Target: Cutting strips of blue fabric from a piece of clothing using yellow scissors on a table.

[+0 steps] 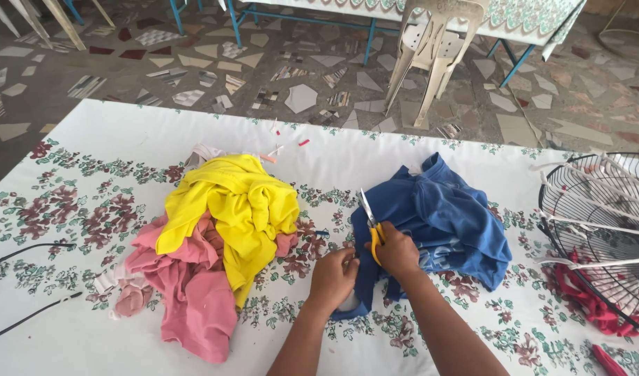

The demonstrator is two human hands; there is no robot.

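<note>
My right hand grips yellow-handled scissors, blades pointing up and away over a crumpled blue garment on the table. My left hand pinches the near left edge of the same blue cloth, right beside the scissors. To the left lies a heap with a yellow garment on top of a pink one, apart from both hands.
The table carries a white floral cloth. A black wire fan guard with red cloth under it sits at the right edge. Black cables lie at the left. Small scraps lie at the far side. A plastic chair stands beyond.
</note>
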